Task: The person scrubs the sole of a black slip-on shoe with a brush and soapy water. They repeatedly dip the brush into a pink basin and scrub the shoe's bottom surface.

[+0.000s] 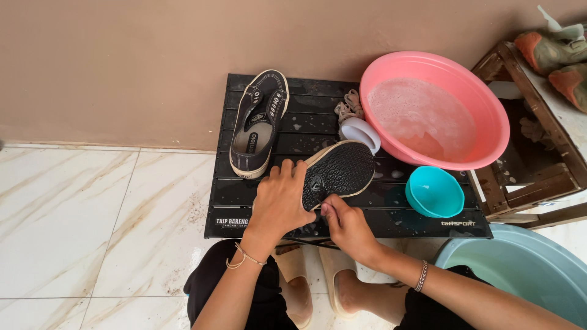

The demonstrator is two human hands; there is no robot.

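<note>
My left hand [280, 198] grips the heel end of a dark sneaker [340, 169] turned sole-up on a low black slatted table [257, 211]. My right hand [348, 227] presses against the sole's near edge with closed fingers; whether it holds a brush or cloth is hidden. The matching dark sneaker [259, 122] lies upright, without laces, at the table's back left.
A pink basin [437, 107] of soapy water sits at the table's back right, with a small teal bowl [434, 191], a white cup [361, 133] and bundled laces [348, 107] near it. A pale blue tub [520, 269] stands lower right, a wooden rack [538, 177] right.
</note>
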